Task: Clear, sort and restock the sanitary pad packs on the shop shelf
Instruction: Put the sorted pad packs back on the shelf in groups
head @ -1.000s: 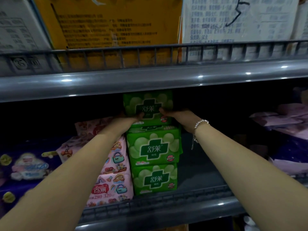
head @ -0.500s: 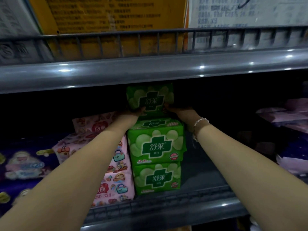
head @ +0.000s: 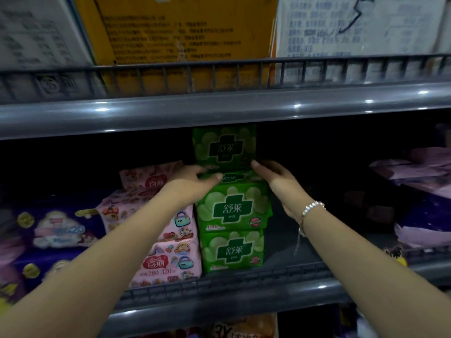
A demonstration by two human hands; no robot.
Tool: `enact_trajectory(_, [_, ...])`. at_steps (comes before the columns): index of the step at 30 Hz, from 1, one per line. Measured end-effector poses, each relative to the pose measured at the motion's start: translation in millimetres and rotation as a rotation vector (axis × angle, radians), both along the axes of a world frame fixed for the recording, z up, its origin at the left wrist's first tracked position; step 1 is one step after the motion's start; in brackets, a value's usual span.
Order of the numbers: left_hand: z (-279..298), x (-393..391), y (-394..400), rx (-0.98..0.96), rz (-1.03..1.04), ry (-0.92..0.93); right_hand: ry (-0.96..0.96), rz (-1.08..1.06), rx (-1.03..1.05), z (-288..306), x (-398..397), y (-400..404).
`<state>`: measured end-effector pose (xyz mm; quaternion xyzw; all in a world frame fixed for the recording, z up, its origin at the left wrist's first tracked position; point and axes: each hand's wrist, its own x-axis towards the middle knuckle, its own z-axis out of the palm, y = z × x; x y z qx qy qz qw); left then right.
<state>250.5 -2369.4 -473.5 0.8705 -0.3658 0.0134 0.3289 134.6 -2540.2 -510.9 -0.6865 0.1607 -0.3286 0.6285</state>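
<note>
On shelf (head: 288, 242): green packs (head: 230, 208) stacked; both hands (head: 192, 184) flank top pack (head: 224, 148).

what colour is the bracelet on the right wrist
Silvery-white beads, seen in the head view: bracelet.

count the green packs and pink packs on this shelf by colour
green packs: 3, top one, middle one, bottom one
pink packs: 3, back one, middle one, front one
total: 6
</note>
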Motion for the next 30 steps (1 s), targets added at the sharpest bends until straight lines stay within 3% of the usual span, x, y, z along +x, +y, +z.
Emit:
enact_trajectory(2, [-12, -9, 12, 0.088, -0.069, -0.021, 0.043, 0.037, -0.112, -11, -11, 11])
enact_trajectory(6, [-25, -15, 17, 0.106, -0.007, -0.195, 0.091, 0.052, -0.288, -23, -11, 16])
enact_trajectory(11, [-33, -16, 15, -0.037, 0.048, -0.207, 0.069, 0.061, -0.303, -26, -3, 8])
enact_trajectory(19, [-39, -18, 11, -0.027, 0.062, -0.247, 0.061, 0.044, -0.263, -38, -7, 13])
enact_trajectory(25, [-58, -34, 24, -0.076, 0.089, -0.44, 0.002, -0.023, -0.195, -57, -28, 30])
enact_trajectory(30, [-83, -56, 45, -0.194, 0.027, -0.487, -0.052, -0.08, -0.246, -71, -53, 66])
